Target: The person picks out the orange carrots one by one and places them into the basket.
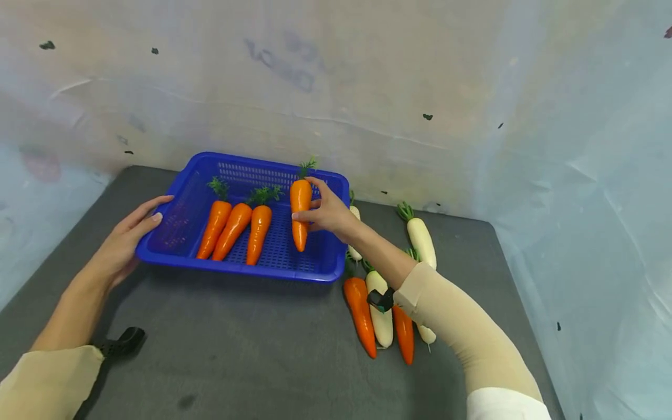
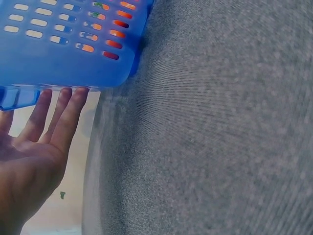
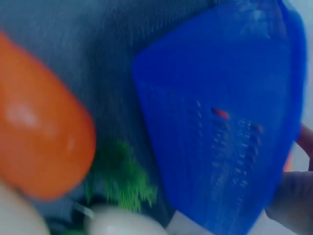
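Note:
A blue perforated plastic basket [image 1: 181,260] stands at the back of the dark table. My left hand [image 1: 118,245] grips its left end, the thumb at the rim and several fingers [image 2: 68,125] against the outer side. Over the basket's right part, my right hand [image 1: 331,213] holds an orange carrot [image 1: 301,197] between thumb and fingers, green top up and tip down. Whether that carrot touches the basket floor I cannot tell. Three more carrots [image 1: 233,229] lie side by side inside, to its left. In the right wrist view, the basket's wall [image 3: 220,98] hides most of the hand.
Right of the basket, beneath my right forearm, loose carrots [image 1: 360,315] lie among several white radishes [image 1: 380,303] with green tops. Another radish [image 1: 422,239] lies farther back. Pale sheeting [image 1: 367,70] rises behind the table and along both sides.

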`<move>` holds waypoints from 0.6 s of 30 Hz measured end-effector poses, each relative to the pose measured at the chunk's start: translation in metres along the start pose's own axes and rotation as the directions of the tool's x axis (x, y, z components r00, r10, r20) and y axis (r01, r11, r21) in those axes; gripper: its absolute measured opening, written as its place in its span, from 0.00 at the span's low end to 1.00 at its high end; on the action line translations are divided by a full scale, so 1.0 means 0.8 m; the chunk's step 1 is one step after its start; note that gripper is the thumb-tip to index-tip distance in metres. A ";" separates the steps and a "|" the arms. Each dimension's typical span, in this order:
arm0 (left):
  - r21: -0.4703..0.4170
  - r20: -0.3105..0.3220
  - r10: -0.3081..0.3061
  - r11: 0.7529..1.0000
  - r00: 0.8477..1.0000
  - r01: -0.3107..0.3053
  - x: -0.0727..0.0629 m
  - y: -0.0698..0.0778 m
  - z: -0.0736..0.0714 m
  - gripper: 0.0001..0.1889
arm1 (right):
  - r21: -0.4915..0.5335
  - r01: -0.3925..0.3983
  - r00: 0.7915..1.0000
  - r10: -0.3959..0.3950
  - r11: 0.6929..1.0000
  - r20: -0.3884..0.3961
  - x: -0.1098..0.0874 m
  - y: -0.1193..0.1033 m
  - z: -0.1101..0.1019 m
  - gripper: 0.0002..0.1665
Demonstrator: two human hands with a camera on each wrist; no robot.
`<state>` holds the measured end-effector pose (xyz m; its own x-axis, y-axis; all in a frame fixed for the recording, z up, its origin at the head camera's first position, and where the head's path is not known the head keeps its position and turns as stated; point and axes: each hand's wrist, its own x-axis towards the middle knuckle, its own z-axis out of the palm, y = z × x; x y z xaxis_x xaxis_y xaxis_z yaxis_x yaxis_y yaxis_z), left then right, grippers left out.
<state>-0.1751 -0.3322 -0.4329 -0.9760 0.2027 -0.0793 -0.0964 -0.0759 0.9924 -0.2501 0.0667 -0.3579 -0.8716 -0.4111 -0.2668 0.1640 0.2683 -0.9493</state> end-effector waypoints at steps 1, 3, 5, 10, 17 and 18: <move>0.009 -0.001 -0.002 1.000 1.000 0.002 0.000 0.000 0.001 0.26 | 0.005 -0.015 1.000 0.015 1.000 -0.003 0.003 0.002 0.004 0.54; 0.017 -0.002 -0.007 1.000 1.000 0.007 0.001 0.000 0.002 0.26 | 0.010 -0.047 0.999 0.048 0.999 -0.008 0.009 0.007 0.013 0.55; 0.019 -0.003 -0.008 1.000 1.000 0.008 0.001 0.000 0.002 0.26 | 0.028 -0.070 0.997 0.070 0.997 -0.018 0.015 0.011 0.021 0.55; 0.006 0.008 0.001 1.000 1.000 -0.001 0.003 0.000 0.002 0.26 | 0.062 -0.086 0.993 0.090 0.994 -0.076 0.029 0.018 0.038 0.54; -0.017 0.008 0.005 1.000 1.000 -0.005 0.002 0.001 0.000 0.26 | -0.006 -0.126 0.988 0.125 0.992 -0.087 0.043 0.024 0.060 0.53; -0.017 0.009 0.004 1.000 1.000 -0.004 0.002 0.001 0.000 0.26 | -0.025 -0.135 0.987 0.132 0.991 -0.090 0.043 0.025 0.063 0.53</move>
<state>-0.1769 -0.3315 -0.4324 -0.9746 0.2111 -0.0742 -0.0957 -0.0932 0.9910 -0.2538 0.0142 -0.3945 -0.8803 -0.2923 -0.3737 0.2684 0.3428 -0.9003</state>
